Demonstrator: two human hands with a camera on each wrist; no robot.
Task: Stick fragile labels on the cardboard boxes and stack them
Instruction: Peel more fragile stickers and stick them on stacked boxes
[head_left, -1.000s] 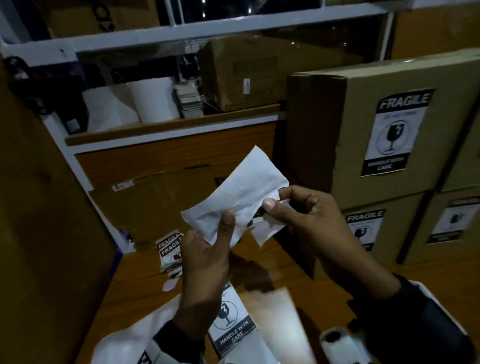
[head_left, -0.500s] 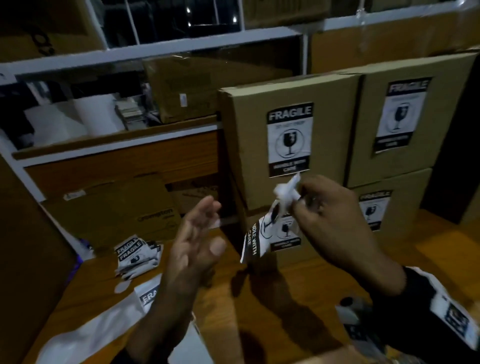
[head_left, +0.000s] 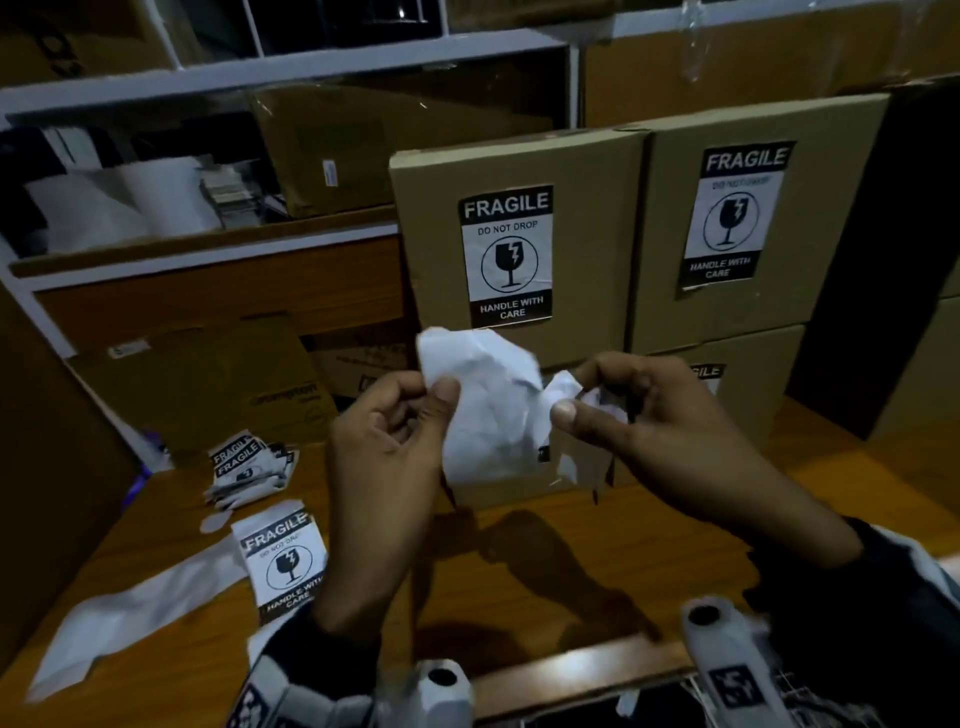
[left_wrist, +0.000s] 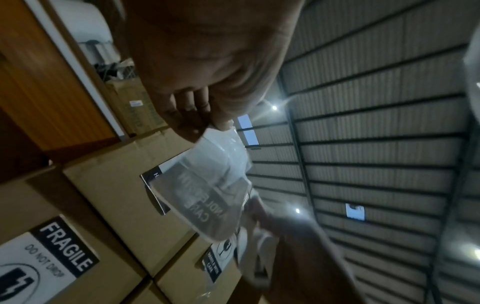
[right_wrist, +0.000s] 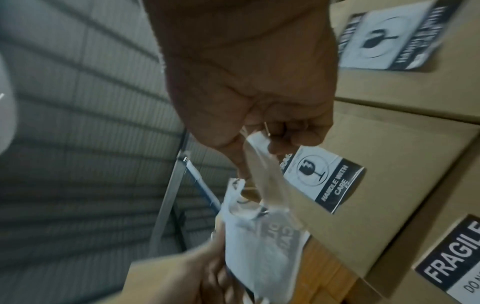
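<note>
Head view shows the left hand (head_left: 384, 452) and right hand (head_left: 660, 431) each pinching the crumpled white label (head_left: 488, 410) in a tight grip, above the desk (head_left: 519, 571).

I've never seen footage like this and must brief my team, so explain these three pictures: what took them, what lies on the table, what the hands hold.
No machine here: a person works bare-handed, wearing three cameras. The head view looks down at both hands; each wrist view looks along one hand at its fingers, so those pictures appear tilted. The left hand and right hand pinch one crumpled white label between them, seemingly peeling its backing. On the wooden table lie a flat label, a small label pile and a white backing sheet. Behind stand stacked boxes, already labelled FRAGILE.
</note>
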